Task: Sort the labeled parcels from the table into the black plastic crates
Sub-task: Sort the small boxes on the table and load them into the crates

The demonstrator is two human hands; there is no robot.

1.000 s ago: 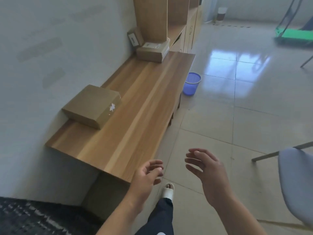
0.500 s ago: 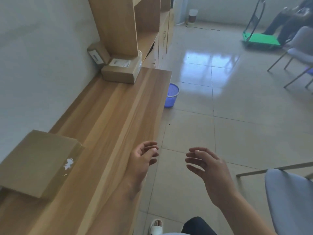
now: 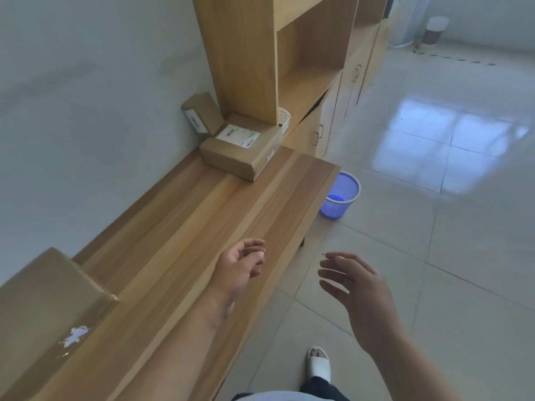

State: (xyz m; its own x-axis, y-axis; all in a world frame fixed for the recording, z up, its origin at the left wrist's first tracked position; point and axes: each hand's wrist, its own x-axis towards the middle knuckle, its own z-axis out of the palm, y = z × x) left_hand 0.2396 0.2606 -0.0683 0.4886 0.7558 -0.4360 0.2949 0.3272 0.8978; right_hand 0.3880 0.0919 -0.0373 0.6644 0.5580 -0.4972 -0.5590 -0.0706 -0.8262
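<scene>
We see the left hand (image 3: 241,267) over the wooden table (image 3: 185,227), fingers loosely curled and holding nothing; the right hand (image 3: 357,290), at its 3 o'clock and over the tiled floor (image 3: 434,227), is likewise spread and empty. At 12 o'clock from the hands, at the table's far end, lies the flat parcel (image 3: 240,147), brown cardboard with a white printed label on top; a smaller parcel (image 3: 201,114) leans against the wall just behind it, label facing outward. A third, plain carton (image 3: 43,311) sits at 9 o'clock, its tape torn. We judge these boxes stiff, light and dry enough to grip; both hands on opposite side faces would suit. No black crates are in view. A blue wastebasket (image 3: 340,198) stands at 1 o'clock.
</scene>
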